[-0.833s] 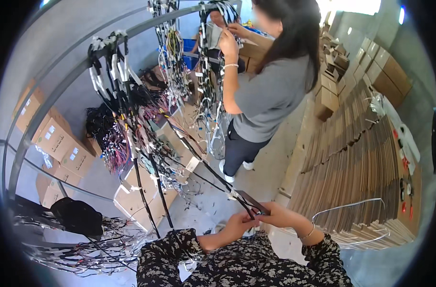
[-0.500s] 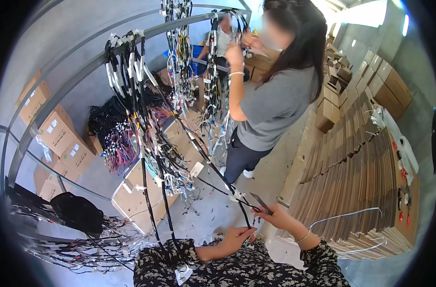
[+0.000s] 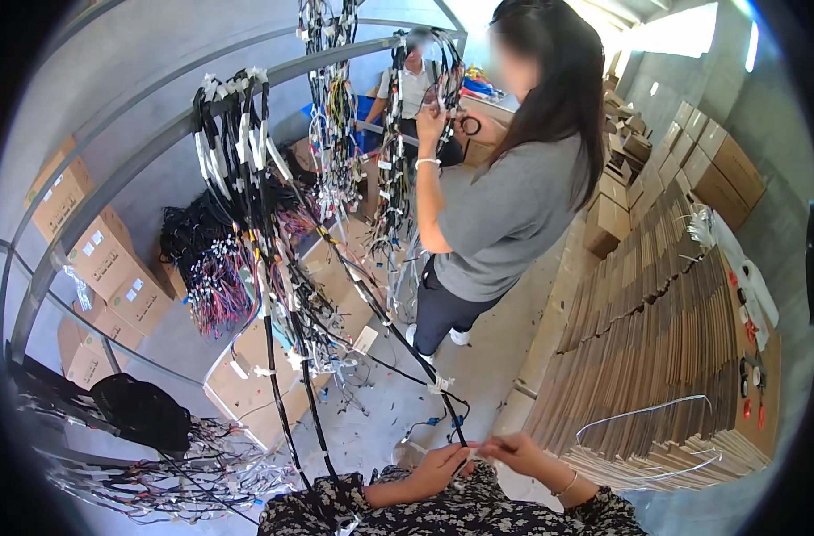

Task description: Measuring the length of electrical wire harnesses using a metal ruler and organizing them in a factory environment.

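Note:
A black wire harness (image 3: 398,333) slants down from a hanging bundle (image 3: 255,179) to my hands at the lower middle. My left hand (image 3: 436,471) is closed around its lower end, near the front of my patterned clothing. Just to the right, my right hand (image 3: 521,456) has its fingers pinched together beside the left fingertips. What it pinches is too small to make out. White tape (image 3: 440,386) wraps the harness above my hands, with thin branches and blue connectors (image 3: 436,420) close by. Two more black branches (image 3: 282,406) run down to my left sleeve.
A metal rail (image 3: 322,59) carries the bundles. A co-worker in grey (image 3: 514,214) stands ahead, hands at another bundle; a second person (image 3: 413,89) is behind. Flattened cardboard (image 3: 639,375) is stacked at right, with red-handled tools (image 3: 761,402) on it. Boxes (image 3: 108,250) stand left.
The flat grey blade-like tool seen in my right hand before no longer shows. That hand has moved down toward the left fingertips. The co-worker's hands have shifted, and a black ring-shaped roll shows there.

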Demonstrator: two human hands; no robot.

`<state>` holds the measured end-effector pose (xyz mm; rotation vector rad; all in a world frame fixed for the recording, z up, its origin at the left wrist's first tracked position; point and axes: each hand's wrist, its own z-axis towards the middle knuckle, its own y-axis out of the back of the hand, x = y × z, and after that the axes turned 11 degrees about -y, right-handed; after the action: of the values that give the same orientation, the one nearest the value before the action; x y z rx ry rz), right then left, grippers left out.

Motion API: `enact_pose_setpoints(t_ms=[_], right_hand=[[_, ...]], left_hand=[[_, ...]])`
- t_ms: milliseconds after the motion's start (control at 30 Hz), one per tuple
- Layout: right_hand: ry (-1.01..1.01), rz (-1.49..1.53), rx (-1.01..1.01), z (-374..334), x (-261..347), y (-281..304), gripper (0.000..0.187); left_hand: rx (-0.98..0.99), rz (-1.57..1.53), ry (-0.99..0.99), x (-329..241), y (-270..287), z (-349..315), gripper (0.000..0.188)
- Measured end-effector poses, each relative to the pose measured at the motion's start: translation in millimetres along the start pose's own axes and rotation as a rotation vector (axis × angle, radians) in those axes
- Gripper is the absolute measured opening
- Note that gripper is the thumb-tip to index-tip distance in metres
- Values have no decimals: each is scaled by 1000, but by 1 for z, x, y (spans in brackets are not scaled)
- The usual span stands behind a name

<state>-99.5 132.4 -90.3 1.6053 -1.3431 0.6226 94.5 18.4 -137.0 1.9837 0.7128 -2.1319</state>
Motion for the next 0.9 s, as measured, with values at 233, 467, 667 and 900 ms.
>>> enact_pose_setpoints(t_ms=[233,467,667,900], right_hand=[[-37,52,57,-8,-9,-8,20],[13,-76,-70,-3,-27,-14,20],[16,-43,-92,-6,-20,-17,19],[-65,-35,-20,-6,-18,-13,16]], left_hand=[[-216,-282,128,2,-6,8,32],[-229,-60,33,1,-12,7,32],[-131,264,-63,-10,-11,4,37],[2,426,-103,1,-9,9,44]])
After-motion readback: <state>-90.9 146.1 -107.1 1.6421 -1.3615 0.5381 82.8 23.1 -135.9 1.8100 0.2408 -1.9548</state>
